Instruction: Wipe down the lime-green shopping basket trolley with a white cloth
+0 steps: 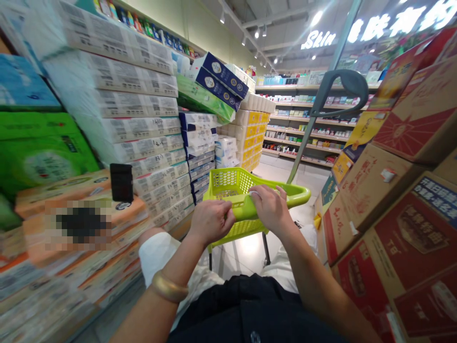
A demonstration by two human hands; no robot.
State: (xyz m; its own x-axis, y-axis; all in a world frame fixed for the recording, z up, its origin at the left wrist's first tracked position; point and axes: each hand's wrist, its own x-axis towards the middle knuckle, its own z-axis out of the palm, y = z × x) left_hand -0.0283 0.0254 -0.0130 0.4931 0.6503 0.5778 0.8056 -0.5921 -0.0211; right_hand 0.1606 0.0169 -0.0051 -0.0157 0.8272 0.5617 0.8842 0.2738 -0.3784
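Both hands are on the handle of a lime-green shopping cart (228,178) in front of my body. My left hand (210,220), below a gold bangle (169,287) on the forearm, is closed at the handle's left part. Farther right, my right hand (269,205) wraps over the handle (300,193), its fingers curled round it. The cart's perforated basket shows beyond the hands, and I see nothing in the part of it that is visible. The dark cart legs reach down to the tiled floor.
Tall stacks of packaged tissue (146,100) line the left side, with orange packs (132,209) nearer. Red and brown cartons (410,224) are piled close on the right. A grey pole with a loop-shaped part (321,95) leans beyond the cart. Stocked shelves (300,105) stand at the back.
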